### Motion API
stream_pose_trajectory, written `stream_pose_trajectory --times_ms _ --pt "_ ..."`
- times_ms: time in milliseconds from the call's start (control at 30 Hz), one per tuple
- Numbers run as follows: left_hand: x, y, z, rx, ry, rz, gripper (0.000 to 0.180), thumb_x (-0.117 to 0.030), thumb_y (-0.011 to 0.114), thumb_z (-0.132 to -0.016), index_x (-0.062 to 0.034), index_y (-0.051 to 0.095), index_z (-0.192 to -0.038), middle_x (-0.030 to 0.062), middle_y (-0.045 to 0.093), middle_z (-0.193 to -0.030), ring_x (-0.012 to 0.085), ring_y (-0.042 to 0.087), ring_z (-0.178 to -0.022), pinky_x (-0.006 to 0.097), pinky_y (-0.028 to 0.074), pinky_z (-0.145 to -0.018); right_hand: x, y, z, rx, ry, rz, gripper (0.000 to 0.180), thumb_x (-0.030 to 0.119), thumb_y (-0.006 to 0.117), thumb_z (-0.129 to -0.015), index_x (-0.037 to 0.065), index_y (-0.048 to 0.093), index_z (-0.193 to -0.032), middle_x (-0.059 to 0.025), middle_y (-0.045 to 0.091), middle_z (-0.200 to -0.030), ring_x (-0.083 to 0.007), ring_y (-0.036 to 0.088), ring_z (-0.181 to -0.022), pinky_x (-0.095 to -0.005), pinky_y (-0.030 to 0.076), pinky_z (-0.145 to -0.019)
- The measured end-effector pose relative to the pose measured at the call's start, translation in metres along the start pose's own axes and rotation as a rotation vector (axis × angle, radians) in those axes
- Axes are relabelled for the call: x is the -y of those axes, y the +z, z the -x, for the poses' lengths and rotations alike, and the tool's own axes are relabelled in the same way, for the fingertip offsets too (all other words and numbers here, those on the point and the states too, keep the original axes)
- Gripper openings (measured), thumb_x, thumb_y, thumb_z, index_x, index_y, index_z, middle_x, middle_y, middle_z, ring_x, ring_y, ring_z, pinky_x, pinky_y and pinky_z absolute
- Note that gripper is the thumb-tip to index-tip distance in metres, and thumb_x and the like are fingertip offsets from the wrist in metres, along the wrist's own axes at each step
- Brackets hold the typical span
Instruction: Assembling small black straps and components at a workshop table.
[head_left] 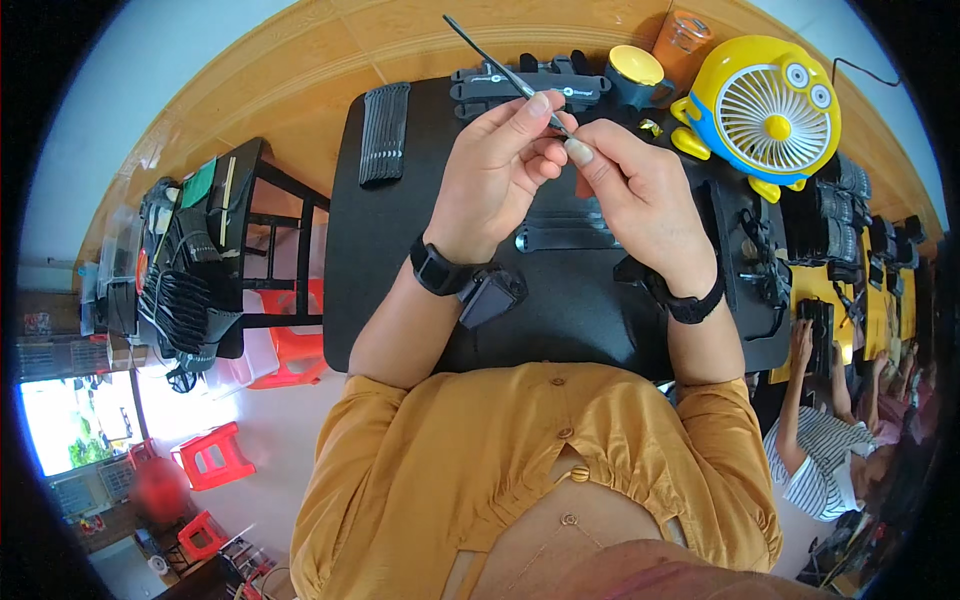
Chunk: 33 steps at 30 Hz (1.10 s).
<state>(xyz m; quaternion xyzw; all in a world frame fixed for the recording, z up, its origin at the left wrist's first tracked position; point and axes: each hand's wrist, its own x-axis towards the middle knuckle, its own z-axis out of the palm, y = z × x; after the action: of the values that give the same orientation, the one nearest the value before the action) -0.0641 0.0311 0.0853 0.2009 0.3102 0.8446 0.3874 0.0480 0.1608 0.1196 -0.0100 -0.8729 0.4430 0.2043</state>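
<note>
A thin dark strap [484,52] is raised above the black table [375,275], its free end pointing up and to the left. My left hand [485,175] pinches it between thumb and fingers, partway along. At its lower end, my right hand [645,190] grips it between thumb and forefinger, so that end is mostly hidden. Beneath my hands a flat dark strap [565,238] lies across the table. A neat row of dark straps [384,135] is at the table's far left, and a bundle of wider black straps [530,86] lies at the far edge. Both wrists wear black bands.
A yellow and blue fan [775,125] stands at the far right, beside a dark mug with a yellow inside [636,66] and an orange cup [682,38]. Black straps [180,305] hang off a side table on the left. At right, other people work at yellow tables [845,310].
</note>
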Motion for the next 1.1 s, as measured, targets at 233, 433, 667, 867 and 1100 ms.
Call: stream_pose_trajectory --times_ms 233,433,667,867,1100 --pt "0.003 0.001 -0.001 -0.011 0.03 -0.029 0.029 -0.02 0.055 -0.099 0.003 0.058 -0.117 0.0104 0.065 -0.1 0.0077 0.059 -0.072 0.018 0.051 -0.064 -0.001 0.007 0.0 -0.008 0.05 -0.038 0.012 0.016 0.054 -0.097 0.006 0.058 -0.091 -0.0137 0.058 -0.066 -0.0316 0.062 -0.062 -0.0354 0.047 -0.055" --pt "0.006 -0.004 -0.004 -0.011 0.072 -0.098 0.025 -0.021 0.055 -0.1 0.0004 0.059 -0.112 0.0105 0.065 -0.1 0.0083 0.059 -0.072 0.019 0.051 -0.064 -0.015 0.01 -0.002 -0.121 -0.084 0.153 0.015 0.019 0.054 -0.098 0.007 0.059 -0.091 -0.0104 0.058 -0.063 -0.0255 0.061 -0.057 -0.0348 0.046 -0.053" --pt "0.004 -0.006 -0.005 0.063 0.116 -0.098 0.025 -0.024 0.054 -0.1 -0.001 0.06 -0.105 0.0105 0.065 -0.095 0.0105 0.059 -0.068 0.021 0.051 -0.065 -0.007 -0.006 -0.004 0.207 0.247 -0.496 0.024 0.026 0.05 -0.102 0.009 0.06 -0.09 0.001 0.059 -0.063 -0.0046 0.047 -0.048 -0.0199 0.037 -0.045" --pt "0.004 -0.016 -0.007 0.183 0.102 -0.126 0.022 -0.02 0.056 -0.099 0.0011 0.063 -0.099 0.0093 0.064 -0.093 0.01 0.059 -0.067 0.02 0.048 -0.061 -0.004 -0.007 -0.003 0.262 0.249 -0.638 0.026 0.027 0.048 -0.103 0.008 0.06 -0.089 0.0012 0.059 -0.064 -0.0031 0.045 -0.045 -0.0168 0.034 -0.042" --pt "0.005 -0.005 -0.001 0.098 0.137 -0.129 0.016 -0.013 0.058 -0.097 0.0008 0.063 -0.103 0.0061 0.063 -0.075 0.0117 0.06 -0.062 0.022 0.049 -0.057 -0.002 -0.006 0.0 0.276 0.262 -0.712 0.027 0.029 0.047 -0.103 0.008 0.061 -0.091 0.0 0.059 -0.064 -0.0023 0.045 -0.043 -0.0157 0.034 -0.041"
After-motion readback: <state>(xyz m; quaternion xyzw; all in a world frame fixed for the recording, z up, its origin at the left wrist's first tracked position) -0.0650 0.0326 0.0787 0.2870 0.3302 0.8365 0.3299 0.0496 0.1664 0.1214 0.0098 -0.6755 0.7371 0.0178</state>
